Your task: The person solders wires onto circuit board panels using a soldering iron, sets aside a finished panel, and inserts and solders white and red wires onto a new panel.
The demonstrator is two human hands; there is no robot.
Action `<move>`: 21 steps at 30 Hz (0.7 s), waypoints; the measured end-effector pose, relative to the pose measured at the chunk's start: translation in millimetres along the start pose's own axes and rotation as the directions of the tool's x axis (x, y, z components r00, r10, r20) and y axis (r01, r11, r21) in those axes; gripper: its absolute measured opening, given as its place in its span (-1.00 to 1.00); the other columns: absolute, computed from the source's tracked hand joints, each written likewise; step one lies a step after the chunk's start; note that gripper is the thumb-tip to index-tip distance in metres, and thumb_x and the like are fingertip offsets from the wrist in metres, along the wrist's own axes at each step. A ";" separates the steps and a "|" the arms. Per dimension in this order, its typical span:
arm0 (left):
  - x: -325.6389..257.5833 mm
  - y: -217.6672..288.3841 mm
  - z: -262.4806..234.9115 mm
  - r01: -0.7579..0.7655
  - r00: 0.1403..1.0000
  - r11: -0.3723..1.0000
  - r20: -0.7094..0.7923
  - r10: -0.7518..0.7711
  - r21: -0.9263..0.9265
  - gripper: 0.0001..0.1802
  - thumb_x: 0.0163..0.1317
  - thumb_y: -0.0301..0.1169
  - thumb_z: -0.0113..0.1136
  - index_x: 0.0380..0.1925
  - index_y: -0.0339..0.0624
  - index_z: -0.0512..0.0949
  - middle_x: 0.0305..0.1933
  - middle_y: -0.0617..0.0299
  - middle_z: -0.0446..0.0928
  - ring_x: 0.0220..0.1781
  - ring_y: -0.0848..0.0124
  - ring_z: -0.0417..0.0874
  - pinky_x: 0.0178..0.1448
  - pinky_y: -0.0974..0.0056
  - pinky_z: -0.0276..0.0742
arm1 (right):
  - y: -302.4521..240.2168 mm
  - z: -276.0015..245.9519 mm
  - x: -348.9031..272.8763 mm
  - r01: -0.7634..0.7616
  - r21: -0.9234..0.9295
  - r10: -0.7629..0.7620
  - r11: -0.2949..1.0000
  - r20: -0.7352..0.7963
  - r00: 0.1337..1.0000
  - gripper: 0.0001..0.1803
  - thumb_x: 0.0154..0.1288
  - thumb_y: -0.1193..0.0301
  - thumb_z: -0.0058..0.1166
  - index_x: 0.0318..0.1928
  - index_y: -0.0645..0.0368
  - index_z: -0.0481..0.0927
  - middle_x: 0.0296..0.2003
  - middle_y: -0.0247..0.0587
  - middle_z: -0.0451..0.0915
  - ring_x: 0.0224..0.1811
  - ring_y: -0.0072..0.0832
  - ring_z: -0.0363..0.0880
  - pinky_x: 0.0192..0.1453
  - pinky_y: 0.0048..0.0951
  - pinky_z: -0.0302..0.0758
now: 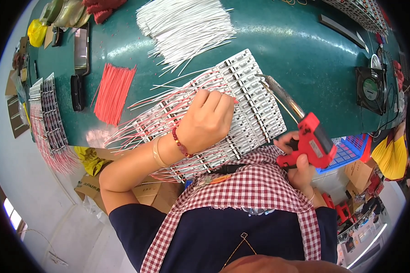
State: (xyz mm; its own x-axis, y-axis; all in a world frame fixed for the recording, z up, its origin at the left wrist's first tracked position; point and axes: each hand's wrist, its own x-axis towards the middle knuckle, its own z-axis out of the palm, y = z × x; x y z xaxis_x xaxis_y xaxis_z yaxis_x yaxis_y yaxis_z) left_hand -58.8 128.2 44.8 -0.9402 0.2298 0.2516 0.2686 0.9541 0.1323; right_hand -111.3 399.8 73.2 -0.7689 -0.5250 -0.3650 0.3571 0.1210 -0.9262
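**Soldering wires onto little boards**

From the head camera: the left hand (208, 122) rests on a white panel of small circuit boards (241, 104) on the green worktop (305, 54), fingers curled, pinching a thin wire. The right hand (299, 166) grips a red soldering gun (310, 142). The panel looks light, thin and easy to snap; hold its edges. Brown cardboard boxes (143, 191) sit below the worktop.

Electronics assembly workshop, green workbench (305, 50), cut wire bundles (184, 27), circuit board strips (248, 98), soldering gun (307, 136)

Navy short-sleeved shirt, red-and-white checked apron (255, 186), red bead bracelet (181, 144) and pale bangle (157, 154) on left wrist
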 end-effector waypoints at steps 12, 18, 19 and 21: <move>-2.2 1.8 -2.0 0.028 1.000 0.998 0.011 -0.028 0.053 -0.80 0.07 -0.48 0.24 -0.29 -0.33 0.59 -0.43 0.27 0.36 -0.36 0.39 0.44 -0.23 0.26 0.35 | 0.0 -15.2 11.9 -0.183 0.509 0.162 0.841 0.085 0.983 -0.40 0.35 -0.17 0.02 0.10 0.02 0.34 0.40 0.11 0.18 0.47 -0.02 0.15 0.33 0.30 0.35; -2.8 -2.8 1.8 0.047 0.999 0.996 -0.028 -0.045 0.080 -0.79 0.05 -0.47 0.24 -0.28 -0.32 0.59 -0.43 0.28 0.37 -0.36 0.40 0.45 -0.22 0.26 0.34 | 1.1 -11.6 18.8 -0.148 0.607 0.134 0.781 0.069 0.989 -0.42 0.35 -0.16 0.02 0.09 -0.01 0.33 0.40 0.11 0.17 0.49 0.08 0.10 0.34 0.40 0.28; -3.2 -4.1 1.0 0.064 0.997 0.994 -0.038 -0.061 0.091 -0.78 0.04 -0.47 0.24 -0.28 -0.31 0.59 -0.43 0.28 0.36 -0.37 0.40 0.45 -0.22 0.26 0.34 | 0.9 -10.7 21.4 -0.136 0.611 0.120 0.780 0.067 0.991 -0.42 0.35 -0.16 0.02 0.09 -0.01 0.33 0.40 0.11 0.18 0.48 0.09 0.10 0.34 0.42 0.27; -2.6 -6.6 -0.6 0.094 0.994 0.990 -0.073 -0.086 0.110 -0.78 0.03 -0.46 0.25 -0.28 -0.26 0.60 -0.45 0.28 0.35 -0.39 0.40 0.45 -0.23 0.26 0.33 | -0.4 -10.5 27.0 -0.111 0.594 0.086 0.797 0.071 0.994 -0.42 0.35 -0.16 0.02 0.09 0.00 0.33 0.39 0.11 0.18 0.48 0.10 0.11 0.34 0.42 0.26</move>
State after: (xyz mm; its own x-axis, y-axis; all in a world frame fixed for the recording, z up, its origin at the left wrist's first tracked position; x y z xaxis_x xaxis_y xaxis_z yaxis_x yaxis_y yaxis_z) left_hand -58.0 121.2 43.8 -0.9418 0.1324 0.3089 0.1548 0.9867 0.0492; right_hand -137.7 394.4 62.7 -0.6959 -0.5710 -0.4355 0.6850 -0.3457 -0.6413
